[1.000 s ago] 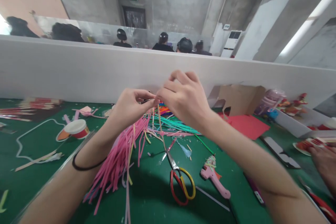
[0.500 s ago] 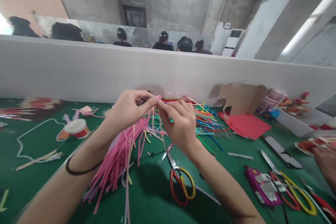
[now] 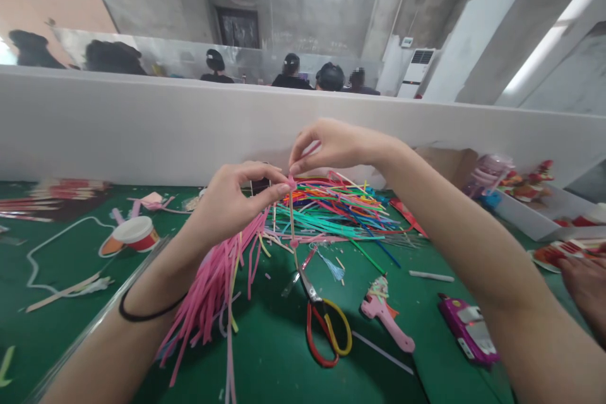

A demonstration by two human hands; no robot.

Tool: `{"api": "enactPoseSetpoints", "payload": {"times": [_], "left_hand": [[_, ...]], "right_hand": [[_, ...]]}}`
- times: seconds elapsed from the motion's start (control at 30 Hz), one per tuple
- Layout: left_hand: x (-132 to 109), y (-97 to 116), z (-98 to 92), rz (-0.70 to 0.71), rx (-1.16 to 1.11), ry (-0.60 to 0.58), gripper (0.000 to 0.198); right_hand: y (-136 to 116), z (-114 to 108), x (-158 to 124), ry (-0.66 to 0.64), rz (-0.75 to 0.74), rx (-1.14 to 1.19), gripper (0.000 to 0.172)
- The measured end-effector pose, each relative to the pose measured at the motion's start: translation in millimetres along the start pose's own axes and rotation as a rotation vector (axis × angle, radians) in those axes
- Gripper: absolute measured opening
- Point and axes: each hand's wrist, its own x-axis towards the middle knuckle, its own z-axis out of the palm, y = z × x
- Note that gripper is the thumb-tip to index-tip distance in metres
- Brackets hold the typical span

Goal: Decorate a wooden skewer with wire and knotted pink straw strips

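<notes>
"Above the green surface (image 3: 265, 353), what are the hands holding?"

"The left hand (image 3: 237, 192) is pinching a pink lump (image 3: 292, 184) at the top of a thin stick (image 3: 292, 221). The right hand (image 3: 336, 144) is pinching just above it, with a pink strip (image 3: 311, 149) showing inside its curled fingers."

"Is the stick feeling heavy?"

"I'm guessing light, and easy to snap. The strip is looking soft and bendy. I'm thinking the bare stick, just under the lump, is offering the best hold."

"What is lying around?"

"A heap of pink strips (image 3: 215, 293) is spilling near the left hand. Scissors (image 3: 313, 295) are lying by the stick's low end; I'm not seeing if they're touching. A pink glue gun (image 3: 389, 323) is resting to the right."

"And the room?"

"A white divider (image 3: 142, 120) is standing behind the surface. People (image 3: 330, 77) are sitting past it, and a grey wall (image 3: 322, 0) is rising behind."
</notes>
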Motion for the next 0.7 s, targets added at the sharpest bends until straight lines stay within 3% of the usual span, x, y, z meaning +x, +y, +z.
{"api": "enactPoseSetpoints", "payload": {"times": [0.07,0.13,0.23,0.37,0.7], "left_hand": [[-1,-1,-2.7,0.001,-0.063,-0.038,0.016],[-1,-3,-5.5,-0.021,-0.104,-0.068,0.015],[-2,-6,-8.7,-0.07,-0.131,-0.09,0.016],[-4,-6,-9.3,-0.128,-0.126,-0.067,0.019],[-1,-11,-3.6,-0.287,-0.282,-0.075,0.024]], "right_hand": [[11,2,10,-0.154,-0.032,0.149,0.01],[15,9,16,-0.178,-0.047,0.225,0.013],[8,14,15,-0.082,-0.044,0.151,0.016],[-16,7,8,0.1,-0.006,-0.114,0.017],[-55,15,-2,0.3,-0.026,-0.392,0.005]]}}
